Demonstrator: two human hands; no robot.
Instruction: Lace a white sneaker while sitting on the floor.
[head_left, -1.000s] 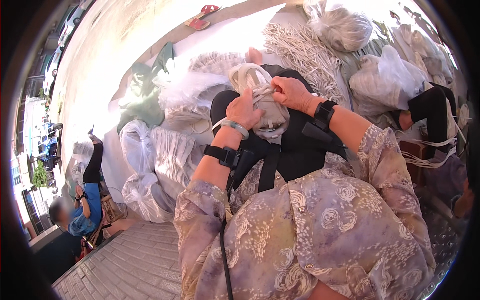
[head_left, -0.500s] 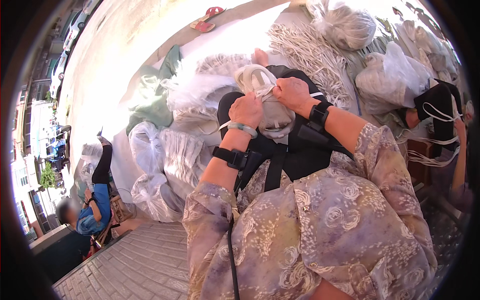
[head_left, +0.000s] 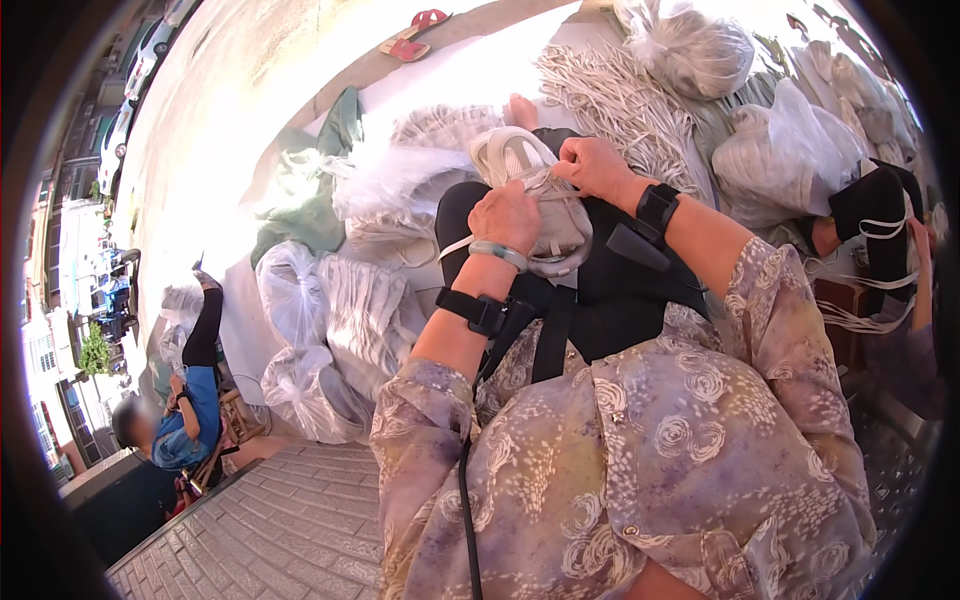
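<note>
The pale shoe (head_left: pixel 565 228) lies on the person's dark-trousered lap (head_left: pixel 615 275), with a knee to either side. To the left, clear plastic bags (head_left: pixel 305 392) stand near that knee; beyond them the sunlit ground (head_left: pixel 250 110) spreads wide, with red sandals (head_left: pixel 404 50) at its far side. To the right, a heap of loose laces (head_left: pixel 625 115) lies just past the other knee, next to a stuffed bag (head_left: pixel 785 160). The right hand (head_left: pixel 600 170) pinches a lace (head_left: pixel 539 181) at the shoe's opening between thumb and fingers. The left hand (head_left: pixel 506 216) is curled against the shoe's near side, its fingertips hidden; whether it grips the lace I cannot tell.
</note>
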